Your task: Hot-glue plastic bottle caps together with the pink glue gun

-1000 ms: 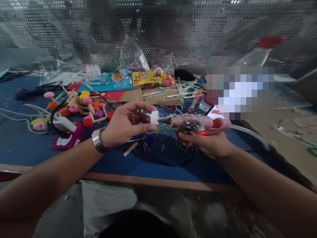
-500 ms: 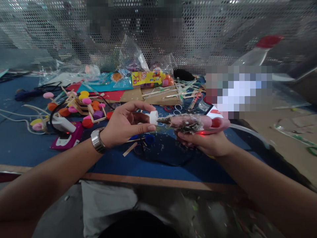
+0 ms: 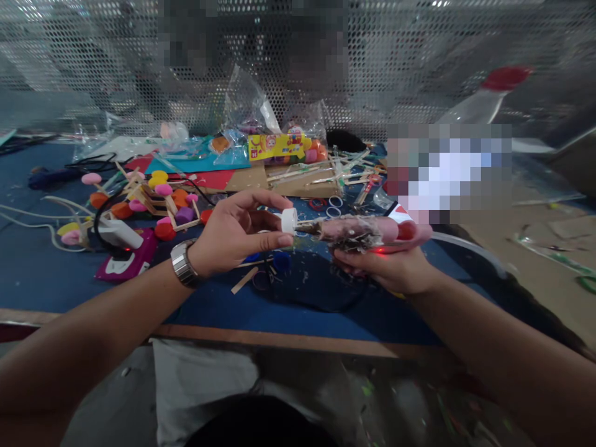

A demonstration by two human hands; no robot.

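While pinching a white bottle cap [image 3: 289, 220] between thumb and forefinger, hovering at centre frame with the left hand [image 3: 233, 233], other fingers curled loosely behind. Closed firmly with the right hand [image 3: 391, 264] round a pink hot glue gun [image 3: 358, 231], just right of centre, nozzle [image 3: 307, 227] aimed left and touching, or all but touching, the cap: hard to tell which. Red glow under the gun's body. Crusted all over with dried glue strings and scraps.

Cap: light, stiff plastic, smooth, probably quick to spin or slip under a loose pinch; best gripped across the side wall, fingertips kept off the face nearest the nozzle. Gun: heavier, rigid, likely tacky from old glue; best taken by the handle, well back from the hot tip.

Steel wristwatch [image 3: 184, 264] on the left wrist. Below, blue tabletop [image 3: 46, 273] with a loose craft stick [image 3: 245, 280]. Left of frame, a craft-stick frame [image 3: 153, 198] studded with coloured caps. Upper centre, yellow packet [image 3: 274, 147] before a perforated metal screen [image 3: 419, 49]. Upper right, clear bottle [image 3: 475, 108] with a red top.
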